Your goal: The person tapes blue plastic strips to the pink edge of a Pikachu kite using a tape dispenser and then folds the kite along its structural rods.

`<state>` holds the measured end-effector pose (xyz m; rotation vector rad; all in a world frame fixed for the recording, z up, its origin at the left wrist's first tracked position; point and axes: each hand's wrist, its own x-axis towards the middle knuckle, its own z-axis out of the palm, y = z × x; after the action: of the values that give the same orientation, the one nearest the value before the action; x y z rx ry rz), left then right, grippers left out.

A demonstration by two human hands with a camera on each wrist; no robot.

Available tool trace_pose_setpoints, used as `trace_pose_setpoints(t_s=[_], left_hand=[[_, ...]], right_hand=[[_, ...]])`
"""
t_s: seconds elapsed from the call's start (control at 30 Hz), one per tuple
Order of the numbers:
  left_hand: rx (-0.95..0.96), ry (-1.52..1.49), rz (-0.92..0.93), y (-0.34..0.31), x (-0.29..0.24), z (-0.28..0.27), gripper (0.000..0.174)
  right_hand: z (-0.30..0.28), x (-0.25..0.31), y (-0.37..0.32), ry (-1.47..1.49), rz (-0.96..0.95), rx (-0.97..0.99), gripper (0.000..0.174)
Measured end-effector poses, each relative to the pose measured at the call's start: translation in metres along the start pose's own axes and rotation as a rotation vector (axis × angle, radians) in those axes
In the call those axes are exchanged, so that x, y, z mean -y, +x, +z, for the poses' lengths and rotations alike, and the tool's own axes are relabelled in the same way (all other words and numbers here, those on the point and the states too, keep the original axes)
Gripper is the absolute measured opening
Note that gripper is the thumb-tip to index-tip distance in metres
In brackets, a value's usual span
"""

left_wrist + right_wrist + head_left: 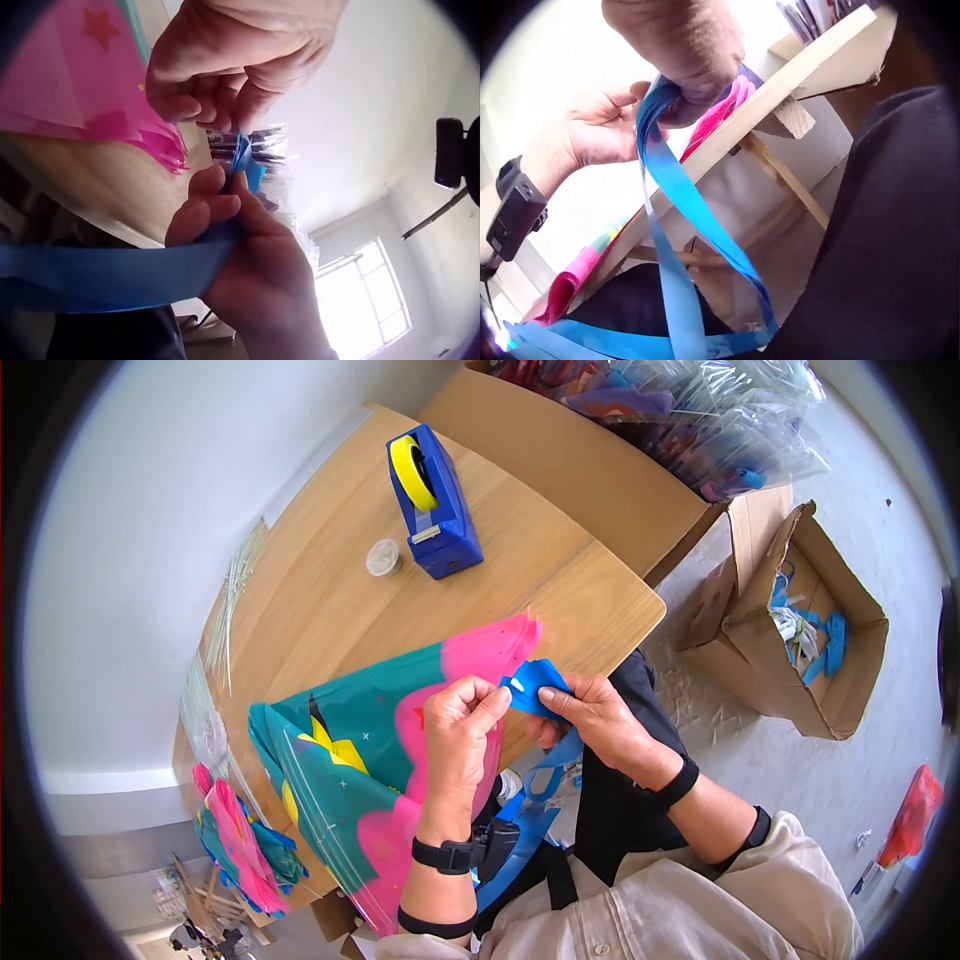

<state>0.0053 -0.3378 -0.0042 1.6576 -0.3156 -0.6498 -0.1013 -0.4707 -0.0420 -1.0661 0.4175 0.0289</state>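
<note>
In the middle of the head view, a person's left hand (460, 732) and right hand (612, 728) are close together, both holding a long, flat, shiny blue strip (537, 680). The left hand pinches one end of it between thumb and fingers. The right hand grips it just beside that, with its thumb on top and its fingers curled under. A small white patch shows on the strip near the left thumb. From the right hand the rest of the strip hangs in long loops, down to the dark trousers (900, 225) at the bottom of the right wrist view. Just left of the hands, a big pink and green plastic sheet (350, 705) with stars on it lies on the light brown wooden table (320, 600). Near the top of the table stands a blue tape holder (455, 535) with a yellow roll of tape (408, 472), and a small round see-through tub (383, 558) is just beside it. At the upper right, clear plastic packets (710, 420) are piled on a big brown cardboard box (570, 455). At the right, a smaller brown cardboard box (855, 645) has blue and white scraps (800, 635) inside.
</note>
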Motion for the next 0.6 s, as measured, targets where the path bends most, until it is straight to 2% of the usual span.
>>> trace_pose_setpoints(t_s=[0.07, 0.17, 0.2, 0.27, 0.3, 0.33, 0.37, 0.4, 0.43, 0.47, 0.6], left_hand=[[0.001, -0.083, -0.025, 0.003, 0.001, 0.0, 0.012], [-0.038, -0.034, -0.012, 0.007, 0.005, -0.004, 0.013], [-0.052, 0.067, 0.028, 0.008, 0.005, -0.004, 0.013], [-0.067, 0.169, 0.067, 0.012, 0.006, -0.006, 0.013], [-0.092, 0.318, 0.135, 0.015, 0.006, -0.006, 0.011], [-0.117, 0.466, 0.203, 0.018, 0.007, -0.006, 0.011], [-0.117, 0.465, 0.201, 0.02, 0.007, -0.005, 0.011], [-0.166, 0.639, 0.339, 0.023, 0.006, -0.003, 0.01], [-0.215, 0.813, 0.479, 0.027, 0.006, -0.001, 0.011], [-0.214, 0.812, 0.478, 0.03, 0.008, 0.0, 0.011], [-0.25, 0.856, 0.448, 0.043, 0.021, 0.002, 0.011]], right_hand=[[0.0, 0.004, 0.0, 0.183, 0.02, -0.022, 0.026], [0.001, 0.008, 0.0, 0.222, -0.032, -0.087, 0.022], [0.0, 0.008, 0.0, 0.224, -0.031, -0.089, 0.022], [-0.003, 0.009, 0.0, 0.018, -0.154, -0.047, 0.019], [-0.003, 0.01, 0.001, 0.018, -0.152, -0.047, 0.019], [-0.003, 0.013, 0.002, -0.15, -0.228, -0.018, 0.018], [-0.004, 0.015, 0.003, -0.318, -0.302, 0.012, 0.019], [-0.003, 0.014, 0.006, -0.319, -0.3, 0.012, 0.019], [-0.003, 0.012, 0.01, -0.51, -0.446, -0.024, 0.022], [-0.002, 0.01, 0.014, -0.7, -0.592, -0.061, 0.026], [0.0, 0.004, 0.021, -0.836, -0.621, -0.121, 0.032]])
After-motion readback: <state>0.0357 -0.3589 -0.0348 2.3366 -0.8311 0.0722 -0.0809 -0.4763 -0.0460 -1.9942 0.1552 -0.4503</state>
